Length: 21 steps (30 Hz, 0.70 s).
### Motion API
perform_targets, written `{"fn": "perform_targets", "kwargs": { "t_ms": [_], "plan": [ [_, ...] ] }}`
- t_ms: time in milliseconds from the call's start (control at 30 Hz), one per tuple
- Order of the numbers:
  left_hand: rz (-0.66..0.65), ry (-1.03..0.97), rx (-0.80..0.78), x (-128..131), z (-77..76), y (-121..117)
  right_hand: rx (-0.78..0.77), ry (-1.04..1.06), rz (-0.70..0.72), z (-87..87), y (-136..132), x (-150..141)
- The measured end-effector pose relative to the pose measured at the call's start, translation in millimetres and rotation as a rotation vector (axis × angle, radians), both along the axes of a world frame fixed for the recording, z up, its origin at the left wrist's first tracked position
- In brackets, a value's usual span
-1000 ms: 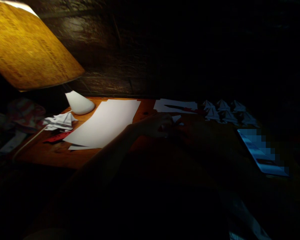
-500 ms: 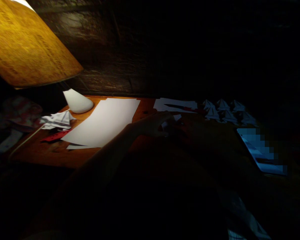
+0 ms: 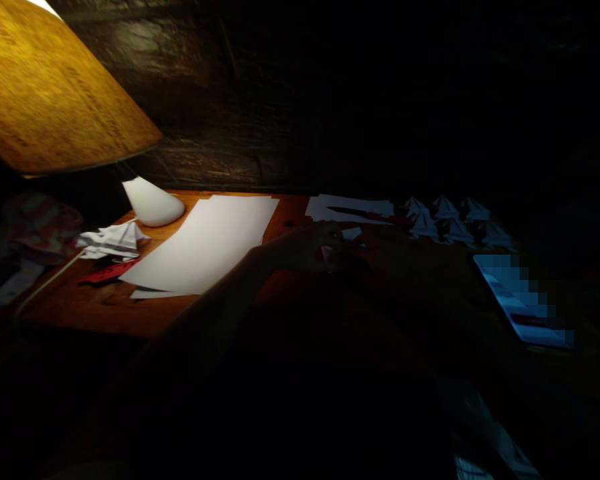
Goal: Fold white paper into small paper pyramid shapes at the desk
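In deep shadow near the middle of the wooden table (image 3: 170, 312), my left hand (image 3: 313, 245) curls its fingers around a small piece of white paper (image 3: 351, 233). My right hand (image 3: 380, 257) meets the same paper from the right; its fingers are very dark and appear closed at the paper's edge. Folds in the paper cannot be made out clearly. Just behind the hands lie smaller white sheets (image 3: 323, 208) with a dark-bladed knife (image 3: 355, 213) on top. Several folded paper figures (image 3: 457, 231) stand in two rows to the right.
A lamp with a yellow shade (image 3: 65, 93) and white base (image 3: 153, 203) stands at the left. Large white sheets (image 3: 215, 247) lie beside a red object (image 3: 107, 272) and crumpled striped paper (image 3: 113, 240). A lit screen device (image 3: 520, 300) rests at the right. Behind is a dark wall (image 3: 195, 120).
My left hand's fingers have shifted slightly over the paper, and the paper has tilted a little. The whole view has drifted slightly; the other things stay in place.
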<state>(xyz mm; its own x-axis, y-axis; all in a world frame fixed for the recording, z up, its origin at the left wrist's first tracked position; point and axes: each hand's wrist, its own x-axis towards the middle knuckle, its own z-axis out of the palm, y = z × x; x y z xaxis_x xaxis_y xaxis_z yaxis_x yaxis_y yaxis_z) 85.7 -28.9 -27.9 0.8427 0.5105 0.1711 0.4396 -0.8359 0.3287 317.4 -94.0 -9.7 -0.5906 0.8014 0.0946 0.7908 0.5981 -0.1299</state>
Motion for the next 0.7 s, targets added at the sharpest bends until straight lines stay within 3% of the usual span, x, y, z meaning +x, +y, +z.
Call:
{"fn": "perform_targets", "kwargs": {
  "t_ms": [367,700],
  "plan": [
    [0.02,-0.04,-0.065,-1,7.3,-5,-0.052,0.123,0.034,-11.1,5,5],
    [-0.074,-0.09,-0.202,-6,7.3,-5,-0.036,0.074,0.026,-5.6,6,5]
  ]
}}
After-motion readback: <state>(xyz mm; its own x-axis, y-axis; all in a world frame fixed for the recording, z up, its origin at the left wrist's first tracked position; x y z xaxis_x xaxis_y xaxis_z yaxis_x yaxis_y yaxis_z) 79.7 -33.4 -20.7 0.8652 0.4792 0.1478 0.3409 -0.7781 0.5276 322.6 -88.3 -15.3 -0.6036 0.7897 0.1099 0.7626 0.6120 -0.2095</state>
